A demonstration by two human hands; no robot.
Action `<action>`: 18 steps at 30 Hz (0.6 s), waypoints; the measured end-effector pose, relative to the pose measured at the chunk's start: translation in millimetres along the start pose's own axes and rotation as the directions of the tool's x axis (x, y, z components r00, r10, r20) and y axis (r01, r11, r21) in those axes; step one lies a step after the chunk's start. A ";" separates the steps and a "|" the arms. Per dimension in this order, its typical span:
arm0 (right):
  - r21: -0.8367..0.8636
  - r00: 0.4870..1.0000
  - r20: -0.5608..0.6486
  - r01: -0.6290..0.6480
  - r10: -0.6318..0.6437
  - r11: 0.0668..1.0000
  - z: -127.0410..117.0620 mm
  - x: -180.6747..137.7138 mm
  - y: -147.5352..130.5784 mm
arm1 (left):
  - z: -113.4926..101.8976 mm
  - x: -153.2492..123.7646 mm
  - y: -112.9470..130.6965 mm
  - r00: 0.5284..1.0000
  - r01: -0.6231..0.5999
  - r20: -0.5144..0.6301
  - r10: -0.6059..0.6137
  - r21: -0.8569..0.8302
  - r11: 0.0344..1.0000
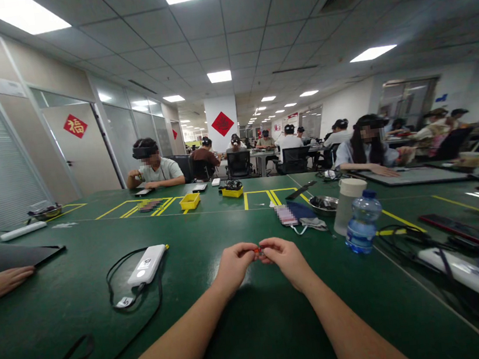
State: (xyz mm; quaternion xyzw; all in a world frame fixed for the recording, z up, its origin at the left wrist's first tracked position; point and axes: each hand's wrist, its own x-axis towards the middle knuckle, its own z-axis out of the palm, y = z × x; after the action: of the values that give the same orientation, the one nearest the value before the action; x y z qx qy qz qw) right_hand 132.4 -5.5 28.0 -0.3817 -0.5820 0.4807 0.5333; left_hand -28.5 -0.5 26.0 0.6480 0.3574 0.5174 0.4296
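Above the green table (227, 352), my left hand (234, 264) and my right hand (289, 260) meet fingertip to fingertip in front of me. Between thumb and forefinger, my left hand pinches a small red-orange piece (256, 251). The fingers of my right hand are also pinched together, touching the same spot. A greyish bit shows at its fingertips, too small to name. Whether the two bits are one thing or two, I cannot tell. Both forearms reach in from the bottom edge.
Left lies a white power bank (147, 265) with a black cable. Rightward stand a blue-capped water bottle (363, 222), a white-lidded bottle (348, 203) and a metal bowl (324, 204). Yellow bins (190, 202) sit farther back. Another person's hand (4, 286) rests at far left; others sit opposite.
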 end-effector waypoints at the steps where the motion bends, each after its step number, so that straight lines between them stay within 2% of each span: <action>1: 0.018 1.000 -0.002 -0.013 0.013 1.000 -0.1 -0.1 -0.3 | 0.4 -0.2 1.4 1.000 0.006 -0.004 -0.006 -0.014 1.000; 6: 0.042 0.997 0.017 -0.073 0.072 0.996 -1.2 0.3 4.6 | 1.5 -0.3 0.3 0.999 0.044 0.001 -0.044 -0.015 0.999; 10: -0.091 0.993 0.049 -0.103 0.107 0.991 -2.5 2.6 14.9 | 1.5 0.5 -9.2 0.996 0.079 0.030 -0.081 0.067 0.995; 13: -0.175 0.997 0.065 -0.039 0.051 0.984 -2.6 4.0 16.7 | 1.1 1.4 -13.1 0.998 0.046 0.044 -0.052 0.127 0.991; 18: -0.182 0.993 0.054 0.115 -0.107 0.977 -1.7 2.6 3.8 | 0.3 1.3 -7.0 0.996 -0.086 0.018 0.084 0.129 0.988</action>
State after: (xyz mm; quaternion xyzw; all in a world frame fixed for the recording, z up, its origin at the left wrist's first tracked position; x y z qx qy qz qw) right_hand 133.5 -1.9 24.8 -0.3859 -0.6559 0.4025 0.5087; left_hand -28.0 3.2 20.0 0.6925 0.3595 0.5067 0.3667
